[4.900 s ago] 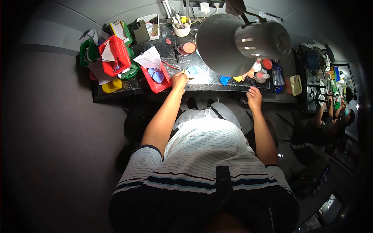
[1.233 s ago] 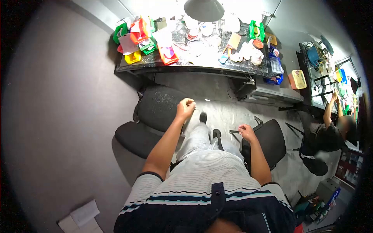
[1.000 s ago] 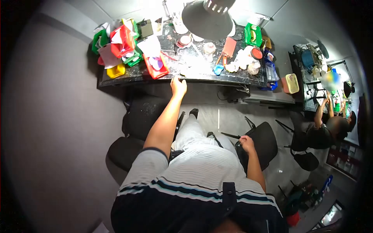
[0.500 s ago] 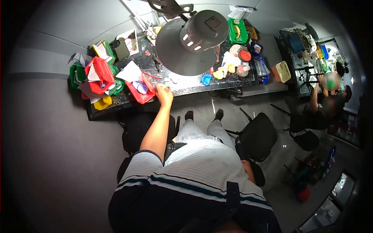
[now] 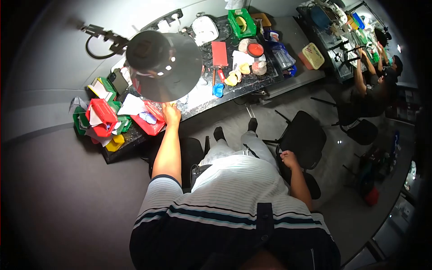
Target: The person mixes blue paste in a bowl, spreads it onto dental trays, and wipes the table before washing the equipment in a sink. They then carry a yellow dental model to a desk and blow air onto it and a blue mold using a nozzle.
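My left hand (image 5: 172, 114) is at the bench's front edge, right beside a red bin (image 5: 154, 128) holding a bluish-white bundle. Its fingers are bent together just below the rim of the grey lamp shade (image 5: 180, 67); what they hold is too small to make out. My right hand (image 5: 289, 158) hangs low over a black chair (image 5: 303, 137), its fingers curled, with any held thing hidden. On the bench lie a red sheet (image 5: 219, 54), a blue moulded piece (image 5: 218, 90), yellow pieces (image 5: 231, 80) and a round red-topped item (image 5: 255, 50).
Red, green and yellow bins (image 5: 102, 118) are stacked at the bench's left end. A green bin (image 5: 242, 23) stands at the back, and a lidded tub (image 5: 313, 56) on the right. Other people (image 5: 375, 87) sit at another bench, upper right.
The view has turned, and the lamp shade has shifted left over the bench, uncovering the red sheet. My right hand has come up from beside my body into fuller view. My left hand remains beside the red bin.
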{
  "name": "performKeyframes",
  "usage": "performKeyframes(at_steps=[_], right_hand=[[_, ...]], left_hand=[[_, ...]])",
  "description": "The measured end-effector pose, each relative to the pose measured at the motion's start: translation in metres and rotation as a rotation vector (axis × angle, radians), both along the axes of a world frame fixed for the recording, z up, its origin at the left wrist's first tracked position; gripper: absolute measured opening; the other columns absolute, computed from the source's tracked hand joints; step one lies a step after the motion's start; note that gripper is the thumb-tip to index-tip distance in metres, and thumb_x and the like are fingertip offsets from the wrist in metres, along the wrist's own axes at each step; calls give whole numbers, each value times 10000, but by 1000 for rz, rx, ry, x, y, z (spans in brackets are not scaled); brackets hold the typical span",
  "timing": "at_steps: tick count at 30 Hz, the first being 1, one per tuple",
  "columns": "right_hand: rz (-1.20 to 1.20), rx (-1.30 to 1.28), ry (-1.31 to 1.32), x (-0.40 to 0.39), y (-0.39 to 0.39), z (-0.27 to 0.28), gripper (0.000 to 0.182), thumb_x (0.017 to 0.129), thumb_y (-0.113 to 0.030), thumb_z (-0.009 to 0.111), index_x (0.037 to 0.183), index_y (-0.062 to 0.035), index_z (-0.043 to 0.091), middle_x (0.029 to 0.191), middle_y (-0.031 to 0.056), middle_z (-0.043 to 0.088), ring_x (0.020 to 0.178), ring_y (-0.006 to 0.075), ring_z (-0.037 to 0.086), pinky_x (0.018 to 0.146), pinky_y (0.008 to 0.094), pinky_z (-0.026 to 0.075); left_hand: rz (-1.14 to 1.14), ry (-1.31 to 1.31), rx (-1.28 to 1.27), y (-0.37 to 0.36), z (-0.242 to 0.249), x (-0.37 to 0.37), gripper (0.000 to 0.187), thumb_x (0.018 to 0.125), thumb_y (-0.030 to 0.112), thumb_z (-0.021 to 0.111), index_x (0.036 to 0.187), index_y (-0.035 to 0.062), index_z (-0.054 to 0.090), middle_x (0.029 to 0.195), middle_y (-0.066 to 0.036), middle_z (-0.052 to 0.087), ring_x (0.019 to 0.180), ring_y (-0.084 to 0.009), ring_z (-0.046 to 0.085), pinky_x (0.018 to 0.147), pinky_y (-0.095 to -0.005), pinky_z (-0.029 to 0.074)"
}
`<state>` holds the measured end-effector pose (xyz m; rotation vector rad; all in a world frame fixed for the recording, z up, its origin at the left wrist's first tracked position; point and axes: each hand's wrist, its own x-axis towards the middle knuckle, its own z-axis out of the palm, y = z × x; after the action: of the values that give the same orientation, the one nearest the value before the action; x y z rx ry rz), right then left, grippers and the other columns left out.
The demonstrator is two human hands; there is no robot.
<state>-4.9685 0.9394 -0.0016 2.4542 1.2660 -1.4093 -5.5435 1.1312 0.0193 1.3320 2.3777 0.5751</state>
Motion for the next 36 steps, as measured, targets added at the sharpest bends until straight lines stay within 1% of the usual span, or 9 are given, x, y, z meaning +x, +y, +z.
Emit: performKeyframes(at_steps=[4, 8, 10, 12, 20, 24, 27, 32, 36], right_hand=[[74, 65, 25, 13, 20, -15, 178, 836, -133, 680, 969, -21, 646, 819, 88, 684, 677, 149, 641, 636, 299, 509], [113, 49, 46, 19, 58, -18, 203, 837, -139, 683, 992, -15, 640, 825, 84, 682, 691, 153, 638, 655, 301, 511], [176, 38, 60, 19, 83, -21, 216, 834, -143, 687, 994, -8, 636, 824, 84, 679, 687, 146, 630, 655, 295, 505], [176, 41, 176, 20, 113, -30, 223, 832, -148, 691, 991, -2, 636, 838, 92, 679, 703, 140, 629, 660, 294, 504], [250, 331, 178, -50, 266, -132, 797, 703, -371, 796, 1303, 6, 431, 1249, 219, 556, 1138, 323, 561, 910, 386, 473], [260, 54, 157, -94, 321, -162, 659, 689, -295, 800, 1193, 42, 541, 1224, 234, 565, 1137, 358, 549, 947, 380, 440], [237, 191, 98, -97, 313, -193, 523, 722, -342, 765, 1052, 37, 619, 1157, 264, 584, 1093, 388, 550, 909, 435, 434], [172, 475, 65, -66, 273, -135, 577, 746, -546, 693, 885, 13, 657, 882, 263, 638, 851, 465, 591, 746, 478, 466], [174, 612, 486, -30, 237, -58, 467, 861, -464, 622, 728, -17, 640, 635, 96, 598, 601, 230, 572, 590, 367, 435]], left_hand=[[18, 82, 109, -12, 9, 4, 195, 836, 27, 589, 1019, -29, 549, 1038, -210, 572, 1002, -396, 554, 848, -455, 436], [36, 16, 345, -20, -9, 3, 148, 861, 22, 580, 993, -37, 549, 792, -153, 612, 778, -341, 615, 704, -389, 484], [424, -876, 290, -19, 14, 23, 72, 909, 38, 541, 962, -5, 562, 780, -94, 593, 688, -230, 605, 576, -318, 490], [359, -1320, 445, -22, 28, 37, 91, 937, 76, 522, 1014, 33, 543, 842, -66, 591, 657, -178, 583, 534, -282, 488], [319, -1935, 660, -63, 162, 134, 114, 854, 87, 538, 960, 50, 557, 999, -135, 525, 776, -272, 521, 584, -319, 481], [414, -1798, 721, -93, 214, 150, 183, 874, 105, 554, 1038, 91, 475, 979, -78, 500, 767, -173, 455, 538, -239, 406], [442, -1652, 749, -123, 224, 145, 147, 914, 138, 573, 1018, 98, 478, 941, -55, 515, 720, -156, 478, 520, -234, 399], [651, -1551, 698, -170, 201, 144, 152, 937, 185, 565, 1038, 93, 499, 930, -47, 568, 746, -170, 552, 584, -251, 448], [911, -1542, 593, -221, 130, 132, 301, 949, 211, 543, 1236, 125, 518, 950, -45, 653, 775, -185, 603, 629, -277, 500]])
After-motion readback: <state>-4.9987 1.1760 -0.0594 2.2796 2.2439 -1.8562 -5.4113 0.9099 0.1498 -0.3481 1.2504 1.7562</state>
